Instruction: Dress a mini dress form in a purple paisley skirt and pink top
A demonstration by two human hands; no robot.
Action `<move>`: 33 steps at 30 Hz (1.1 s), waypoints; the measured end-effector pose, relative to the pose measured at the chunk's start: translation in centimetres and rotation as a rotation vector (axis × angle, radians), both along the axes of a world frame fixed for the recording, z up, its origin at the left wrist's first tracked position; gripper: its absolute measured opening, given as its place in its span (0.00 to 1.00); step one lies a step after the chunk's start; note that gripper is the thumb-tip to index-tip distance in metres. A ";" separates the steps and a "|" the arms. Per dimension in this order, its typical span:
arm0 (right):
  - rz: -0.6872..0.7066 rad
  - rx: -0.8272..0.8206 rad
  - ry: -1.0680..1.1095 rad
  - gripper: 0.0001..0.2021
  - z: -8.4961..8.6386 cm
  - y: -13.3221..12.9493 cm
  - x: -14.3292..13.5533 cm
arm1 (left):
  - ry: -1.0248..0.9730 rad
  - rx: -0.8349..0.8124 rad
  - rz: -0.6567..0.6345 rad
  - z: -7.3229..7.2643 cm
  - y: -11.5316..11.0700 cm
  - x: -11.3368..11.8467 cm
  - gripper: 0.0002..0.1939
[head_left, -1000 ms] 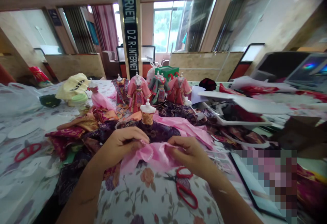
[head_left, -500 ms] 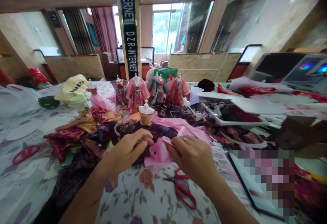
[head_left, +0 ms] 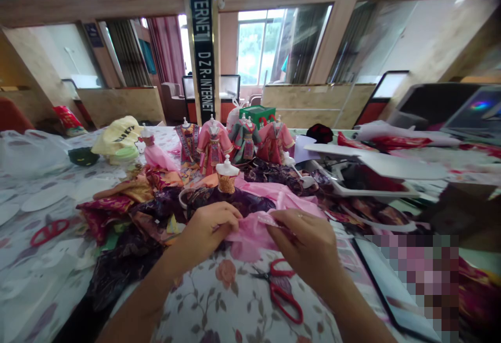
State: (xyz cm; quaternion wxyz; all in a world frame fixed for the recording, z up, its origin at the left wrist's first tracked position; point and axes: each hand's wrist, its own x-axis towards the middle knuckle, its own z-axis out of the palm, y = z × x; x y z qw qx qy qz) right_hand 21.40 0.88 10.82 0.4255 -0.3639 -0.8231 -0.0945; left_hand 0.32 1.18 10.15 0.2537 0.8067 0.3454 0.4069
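Note:
A piece of pink fabric [head_left: 250, 236] stretches between my two hands, over the floral tablecloth. My left hand [head_left: 213, 225] pinches its left edge, while my right hand [head_left: 303, 233] is closed on its gathered upper right edge. Just beyond them stands a small white mannequin [head_left: 227, 169] with a gold patterned band around its torso. Dark patterned fabric [head_left: 250, 202] lies around the mannequin's base, and more pink cloth [head_left: 297, 199] runs behind my right hand. Red-handled scissors [head_left: 279, 285] rest on the tablecloth below the pink fabric.
Several small dressed mannequins [head_left: 214, 147] stand behind. Heaped patterned fabrics [head_left: 105, 210] and other red scissors [head_left: 49, 232] are on the left. A tablet [head_left: 385, 285] lies at right, below a white tray [head_left: 366, 192]. A green box [head_left: 257, 115] stands at the back.
My left hand has moved onto the pink fabric and now grips its left edge. The fabric is spread more between both hands. The whole view has shifted slightly.

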 end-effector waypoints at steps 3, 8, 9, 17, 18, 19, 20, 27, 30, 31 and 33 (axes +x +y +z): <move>-0.058 0.018 0.049 0.06 -0.1 0.5 0.7 | -0.015 -0.007 -0.006 0.3 0.1 -0.8 0.13; -0.101 -0.051 -0.010 0.11 0.1 0.9 1.3 | 0.132 0.014 0.062 0.9 -0.4 -1.6 0.17; -0.085 -0.092 -0.053 0.12 0.3 0.9 1.3 | 0.176 0.013 0.084 1.0 -0.6 -1.6 0.18; -0.038 -0.209 -0.370 0.16 0.0 0.0 0.7 | 0.410 0.029 0.098 1.5 -1.7 -1.1 0.17; -0.064 -0.172 -0.384 0.16 0.1 0.0 0.7 | 0.451 0.061 0.095 1.8 -1.8 -1.2 0.17; -0.081 -0.136 -0.389 0.16 0.5 0.0 0.6 | 0.486 0.106 0.106 2.2 -2.0 -1.2 0.17; -0.088 -0.097 -0.384 0.16 1.1 0.1 0.5 | 0.513 0.164 0.130 2.8 -2.1 -1.2 0.16; -0.231 0.329 -0.204 0.16 10.5 2.8 -2.3 | 0.416 0.732 0.494 12.1 0.4 -1.2 0.12; -0.318 0.377 -0.181 0.17 13.4 6.3 -4.6 | 0.336 0.833 0.679 15.0 3.8 -1.3 0.13; -0.340 0.391 -0.200 0.17 13.7 7.6 -5.2 | 0.327 0.855 0.730 15.3 5.1 -1.5 0.13; -0.389 0.349 -0.264 0.15 13.5 10.2 -6.1 | 0.359 0.867 0.787 15.0 7.8 -2.0 0.13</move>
